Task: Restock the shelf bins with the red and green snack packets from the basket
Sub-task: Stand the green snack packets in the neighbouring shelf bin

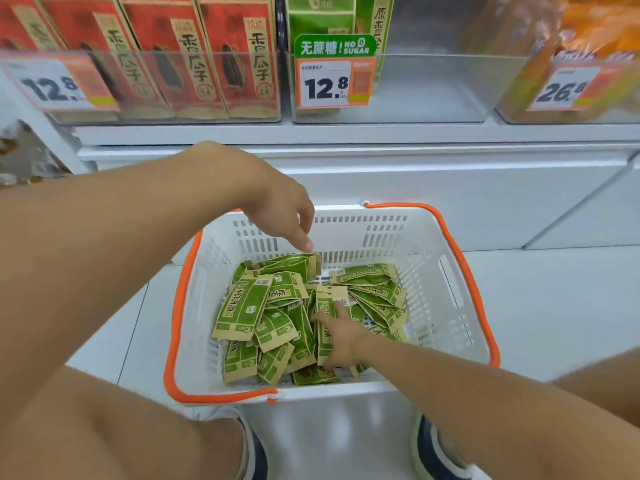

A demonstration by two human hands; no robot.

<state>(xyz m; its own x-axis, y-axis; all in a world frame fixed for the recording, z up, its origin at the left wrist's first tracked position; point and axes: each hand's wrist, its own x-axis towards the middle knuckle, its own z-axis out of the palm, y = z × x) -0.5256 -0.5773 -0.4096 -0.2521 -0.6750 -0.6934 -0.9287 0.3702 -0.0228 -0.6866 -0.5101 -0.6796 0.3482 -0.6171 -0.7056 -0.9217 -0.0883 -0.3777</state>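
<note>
Progress judged roughly half. Red bin [173,109] on the shelf already packed across its width with upright red packs [194,64]; no red seen in the basket [381,230], so that share probably finished. Green bin [433,91] beside it nearly bare, with only a couple of green packs [322,15] standing at its left end behind the price tag [325,83]. Most of the green work therefore left.

Green packets [277,317] heaped loosely in the basket, down on the floor [554,306] below the shelf, overlapping at all angles and covering most of the bottom.

Left grip [277,206] poised over the far side of the heap, fingers pointing down and relaxed, one fingertip at the top edge of a raised packet [287,263]; nothing clearly pinched. Right grip [341,336] down in the middle of the pile, released, fingers spread flat across the packets; not plain whether any one packet is caught under the thumb.

Packets flat, oblong, matt kraft-paper pouches with green printed panels and tan borders; light and slippery against each other, likely to fan out when gathered in a bunch. Basket of white moulded plastic, rigid, walls slotted, with an orange handle [464,275] folded down along the rim. Bins of clear hard plastic, straight-walled, open at the top, glossy with faint reflections. Floor smooth and pale.
</note>
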